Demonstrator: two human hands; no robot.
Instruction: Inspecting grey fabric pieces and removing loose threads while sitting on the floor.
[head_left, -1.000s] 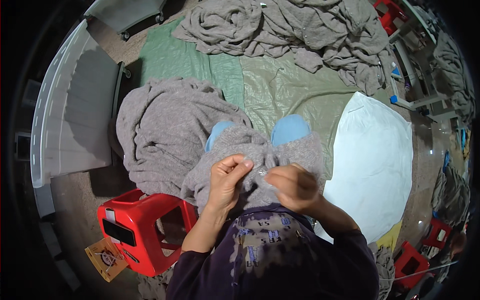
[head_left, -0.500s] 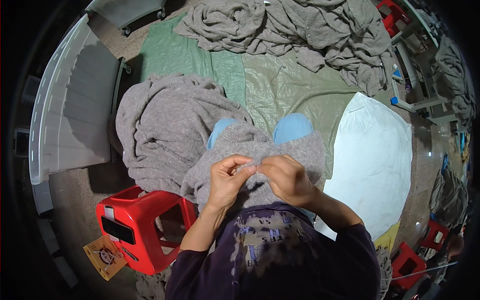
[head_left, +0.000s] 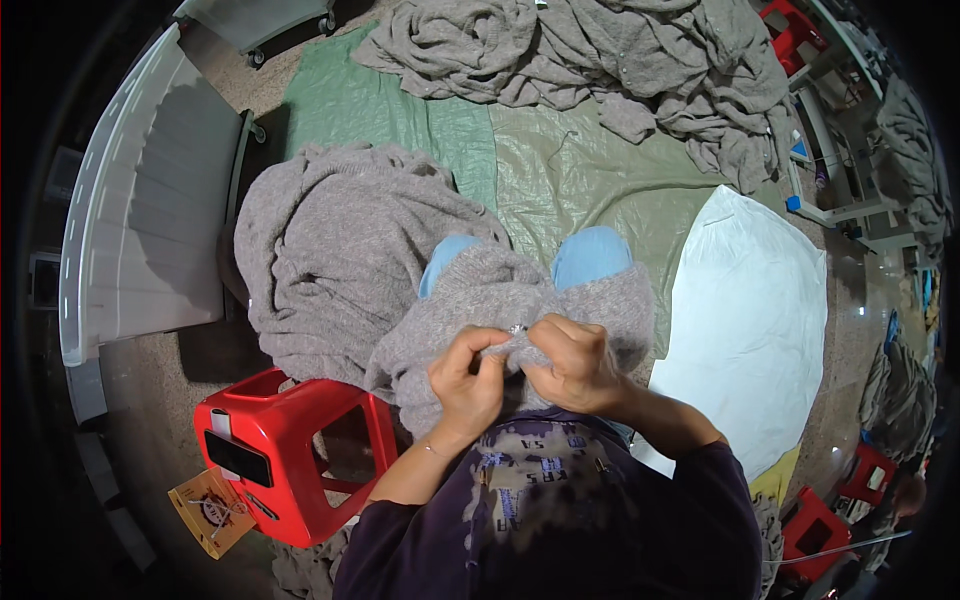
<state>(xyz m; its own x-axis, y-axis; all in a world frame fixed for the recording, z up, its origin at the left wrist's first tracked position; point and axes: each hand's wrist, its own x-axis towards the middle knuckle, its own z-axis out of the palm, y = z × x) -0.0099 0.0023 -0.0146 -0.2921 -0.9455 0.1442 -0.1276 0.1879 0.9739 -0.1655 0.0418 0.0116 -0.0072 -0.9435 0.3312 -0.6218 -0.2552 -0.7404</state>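
A grey knitted garment lies across my lap, over my light blue trouser knees. My left hand pinches its fabric between thumb and fingers. Close beside it, my right hand is closed on the same knit, fingers curled under. Between my fingertips, a small shiny spot shows on the cloth; it looks like a button, but is too small to make out surely. To the left, a large heap of the same grey knitwear touches the piece on my lap.
At my left stands a red plastic stool with a phone and an orange packet at its side. A white bin rises farther left. More grey knitwear lies on the green tarp. At right is a white sheet.
My fingertips have parted slightly, and the small shiny spot now shows between them. My right hand has turned, its fingers curling more. The garment stays on my lap.
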